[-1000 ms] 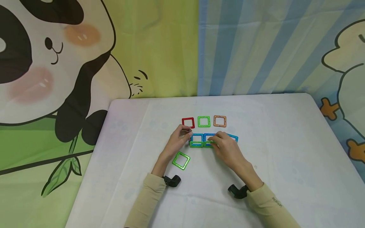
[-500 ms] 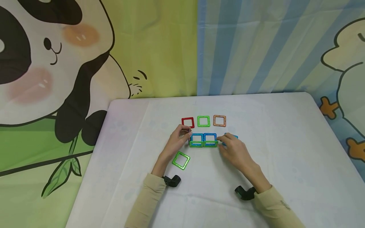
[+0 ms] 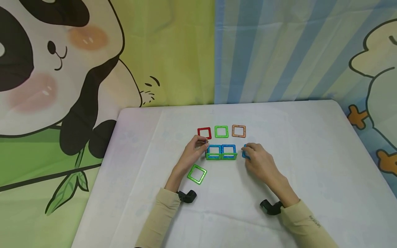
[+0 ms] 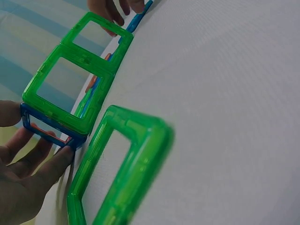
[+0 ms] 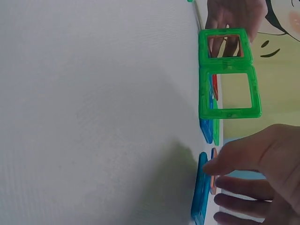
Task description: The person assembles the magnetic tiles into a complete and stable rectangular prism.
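Note:
My left hand (image 3: pixel 193 151) pinches a blue square magnetic tile (image 4: pixel 49 127) standing upright at the left end of a low structure. Two green tiles (image 3: pixel 221 156) joined side by side form its front wall, and two blue tiles (image 3: pixel 228 146) show through and behind them. To the right of the structure, apart from it, a loose blue tile (image 5: pixel 200 190) lies on the table. My right hand (image 3: pixel 263 163) is over this tile, thumb at its near edge and fingers on the far side, covering most of it in the head view.
Behind the structure lie a red tile (image 3: pixel 204 128), a green tile (image 3: pixel 221 126) and an orange tile (image 3: pixel 238 126) in a row. A single green tile (image 3: pixel 196 174) lies beside my left wrist. All rest on a white-covered table (image 3: pixel 149 144) before printed curtains (image 3: pixel 186 51).
My right hand has drawn back rightward from the structure's front wall, past its right end, onto the loose blue tile. My left hand has stayed in place.

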Motion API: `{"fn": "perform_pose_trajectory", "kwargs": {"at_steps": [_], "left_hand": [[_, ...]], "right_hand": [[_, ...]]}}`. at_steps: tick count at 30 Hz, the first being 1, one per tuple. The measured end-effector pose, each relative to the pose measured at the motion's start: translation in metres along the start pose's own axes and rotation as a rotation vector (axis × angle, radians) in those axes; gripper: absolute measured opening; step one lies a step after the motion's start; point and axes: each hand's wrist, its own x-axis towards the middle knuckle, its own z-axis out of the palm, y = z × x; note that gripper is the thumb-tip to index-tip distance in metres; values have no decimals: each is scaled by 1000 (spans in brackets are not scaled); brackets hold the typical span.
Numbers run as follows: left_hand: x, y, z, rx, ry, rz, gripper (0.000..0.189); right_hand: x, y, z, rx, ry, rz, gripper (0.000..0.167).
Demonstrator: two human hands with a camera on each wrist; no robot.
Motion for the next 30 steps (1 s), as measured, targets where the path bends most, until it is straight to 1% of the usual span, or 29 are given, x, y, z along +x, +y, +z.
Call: {"fn": "perform_pose_trajectory", "kwargs": {"at_steps": [4, 14, 19, 30], "left_hand": [[0, 1, 0, -1, -4, 3, 33], [-1, 1, 0, -13, -3, 5, 32], [-1, 1, 1, -20, -2, 6, 32], [-2, 1, -1, -30, 1, 3, 32]], "right_hand": [[2, 2, 2, -56, -43, 4, 41], [5, 2, 5, -119, -100, 68, 46], [5, 2, 6, -119, -103, 86, 46], [6, 2, 7, -129, -93, 81, 47]]}}
